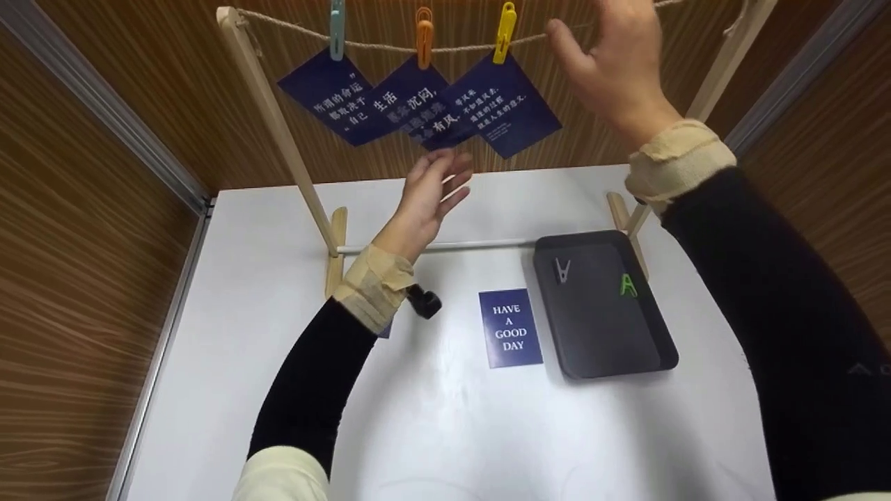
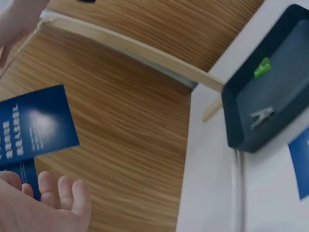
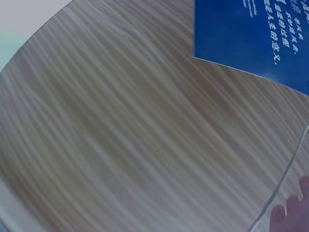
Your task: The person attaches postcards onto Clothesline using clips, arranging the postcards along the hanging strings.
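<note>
Three dark blue cards with white lettering hang from a rope: a left card, a middle card and a right card. A teal clothespin, an orange clothespin and a yellow clothespin hold them. My left hand is at the lower corner of the middle card, its fingers loosely bent and apart; whether they touch the card is unclear. Beside the yellow clothespin, my right hand is raised near the rope, thumb spread and nothing visibly held. Its fingertips show close to the rope.
A wooden frame carries the rope above a white table. On the table lie a "HAVE A GOOD DAY" card and a dark grey tray, which contains a grey clothespin and a green clothespin. Wood-grain panels surround it.
</note>
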`<act>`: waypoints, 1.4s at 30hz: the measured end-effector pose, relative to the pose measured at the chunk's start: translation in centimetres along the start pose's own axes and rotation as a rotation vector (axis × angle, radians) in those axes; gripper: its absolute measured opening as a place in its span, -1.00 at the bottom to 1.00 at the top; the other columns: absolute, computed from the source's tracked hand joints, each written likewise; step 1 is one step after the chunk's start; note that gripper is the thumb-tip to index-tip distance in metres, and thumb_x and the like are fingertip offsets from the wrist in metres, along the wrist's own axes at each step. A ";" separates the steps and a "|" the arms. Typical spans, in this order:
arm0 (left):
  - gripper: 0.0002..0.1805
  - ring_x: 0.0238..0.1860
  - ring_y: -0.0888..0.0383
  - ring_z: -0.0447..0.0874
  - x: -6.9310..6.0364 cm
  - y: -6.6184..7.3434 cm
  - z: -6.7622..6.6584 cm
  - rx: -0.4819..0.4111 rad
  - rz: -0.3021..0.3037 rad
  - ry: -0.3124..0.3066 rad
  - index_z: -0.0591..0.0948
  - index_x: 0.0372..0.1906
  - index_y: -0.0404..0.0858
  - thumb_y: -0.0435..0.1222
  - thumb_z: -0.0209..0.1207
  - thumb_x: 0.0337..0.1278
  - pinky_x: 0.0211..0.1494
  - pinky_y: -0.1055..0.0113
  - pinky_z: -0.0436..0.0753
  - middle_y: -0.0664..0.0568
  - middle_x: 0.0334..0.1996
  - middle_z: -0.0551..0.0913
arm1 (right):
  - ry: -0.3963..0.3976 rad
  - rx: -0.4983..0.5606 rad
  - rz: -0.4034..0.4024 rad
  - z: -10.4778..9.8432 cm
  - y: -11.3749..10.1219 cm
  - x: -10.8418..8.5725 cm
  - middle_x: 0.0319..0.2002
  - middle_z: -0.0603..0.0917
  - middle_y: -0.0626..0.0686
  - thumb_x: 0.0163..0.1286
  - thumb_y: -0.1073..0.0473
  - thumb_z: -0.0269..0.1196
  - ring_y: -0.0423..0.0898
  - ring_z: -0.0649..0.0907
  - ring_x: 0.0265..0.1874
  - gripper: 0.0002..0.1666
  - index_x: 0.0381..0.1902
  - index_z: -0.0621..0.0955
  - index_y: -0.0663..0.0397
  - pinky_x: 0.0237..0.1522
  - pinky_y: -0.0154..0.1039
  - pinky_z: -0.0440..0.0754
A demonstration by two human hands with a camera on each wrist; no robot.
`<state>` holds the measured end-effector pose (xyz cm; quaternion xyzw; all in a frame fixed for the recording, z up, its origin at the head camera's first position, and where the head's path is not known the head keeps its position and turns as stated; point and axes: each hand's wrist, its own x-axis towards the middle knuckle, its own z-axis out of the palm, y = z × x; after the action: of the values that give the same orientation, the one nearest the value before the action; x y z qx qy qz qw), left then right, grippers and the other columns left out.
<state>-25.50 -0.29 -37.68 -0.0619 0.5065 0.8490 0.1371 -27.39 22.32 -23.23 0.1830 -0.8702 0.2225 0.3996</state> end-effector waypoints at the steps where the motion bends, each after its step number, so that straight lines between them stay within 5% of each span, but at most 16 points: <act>1: -0.89 0.17 -0.01 0.63 -0.4 -0.1 -0.7 0.015 -0.006 0.000 0.46 -0.01 -0.11 -0.22 0.04 0.50 0.25 0.14 0.58 -0.06 0.12 0.67 | 0.036 0.018 -0.003 -0.4 0.4 -0.5 0.28 0.58 -0.11 0.39 -0.07 0.21 -0.21 0.41 0.36 -0.44 0.30 0.54 -0.06 0.48 -0.33 0.05; 5: -0.84 0.20 -0.02 0.60 -2.1 -0.2 -4.1 0.070 -0.026 -0.005 0.45 0.02 -0.14 -0.20 0.04 0.50 0.28 0.12 0.56 -0.09 0.16 0.63 | 0.152 0.093 0.011 -1.9 2.1 -3.2 0.11 0.69 -0.05 0.26 0.12 0.23 -0.15 0.53 0.22 -0.54 0.11 0.64 0.11 0.41 -0.25 0.20; 9: -0.77 0.25 -0.06 0.55 -3.8 -0.4 -8.2 0.179 -0.038 0.007 0.42 0.10 -0.16 -0.19 0.05 0.50 0.30 0.11 0.53 -0.15 0.23 0.57 | 0.174 0.130 0.100 -3.2 4.4 -6.9 0.07 0.71 -0.01 0.18 0.26 0.21 -0.08 0.53 0.16 -0.58 0.03 0.67 0.16 0.31 -0.23 0.30; 15: -0.61 0.20 -0.07 0.52 -5.8 -2.2 -13.2 0.539 -0.024 0.023 0.38 0.23 -0.28 -0.25 0.10 0.43 0.24 0.07 0.53 -0.25 0.21 0.51 | 0.088 0.124 0.227 -3.7 8.0 -14.1 0.02 0.71 0.05 0.19 0.28 0.23 0.01 0.58 0.02 -0.61 0.01 0.68 0.14 0.12 -0.21 0.37; 20: -0.54 0.26 -0.19 0.47 -6.8 -4.8 -16.0 0.999 0.028 -0.038 0.40 0.28 -0.34 -0.26 0.13 0.39 0.32 -0.03 0.45 -0.35 0.24 0.46 | -0.188 0.151 0.324 -2.6 9.9 -20.6 0.03 0.69 0.16 0.31 0.26 0.27 0.09 0.58 -0.11 -0.64 0.07 0.64 0.16 -0.07 -0.17 0.40; 24: -0.39 0.31 -0.32 0.40 -7.4 -7.3 -17.0 1.416 -0.029 -0.038 0.42 0.37 -0.25 -0.07 0.18 0.32 0.29 -0.18 0.44 -0.36 0.31 0.43 | -0.528 0.193 0.310 -1.2 10.5 -25.1 0.16 0.61 0.28 0.40 0.20 0.28 0.25 0.55 0.13 -0.55 0.20 0.57 0.23 0.17 0.16 0.43; 27: -0.31 0.31 -0.41 0.34 -7.9 -8.8 -17.5 1.587 -0.083 -0.023 0.41 0.40 -0.24 0.02 0.20 0.28 0.22 -0.26 0.45 -0.40 0.34 0.38 | -0.727 0.179 0.262 0.1 10.2 -27.7 0.24 0.53 0.36 0.40 0.14 0.29 0.35 0.45 0.27 -0.45 0.28 0.52 0.23 0.32 0.31 0.29; 34: -0.31 0.30 -0.40 0.32 -7.7 -11.1 -18.8 1.673 0.027 0.097 0.51 0.32 -0.27 -0.02 0.34 0.15 0.10 -0.31 0.52 -0.42 0.32 0.34 | -0.912 0.067 0.234 2.9 9.6 -30.0 0.42 0.31 0.40 0.39 -0.01 0.30 0.48 0.32 0.35 -0.30 0.42 0.42 0.05 0.33 0.41 0.23; 42: -0.41 0.22 -0.35 0.40 -6.3 -12.1 -19.2 1.671 0.111 0.121 0.61 0.14 -0.24 -0.06 0.46 0.01 0.04 -0.27 0.57 -0.36 0.22 0.43 | -1.011 -0.014 0.260 4.6 9.8 -30.9 0.49 0.22 0.35 0.41 -0.10 0.26 0.52 0.26 0.36 -0.23 0.49 0.33 -0.08 0.25 0.50 0.25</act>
<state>-16.58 -12.75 -55.51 0.0394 0.9776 0.1952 0.0683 -16.13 32.41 -52.30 0.1552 -0.9715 0.1481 -0.1004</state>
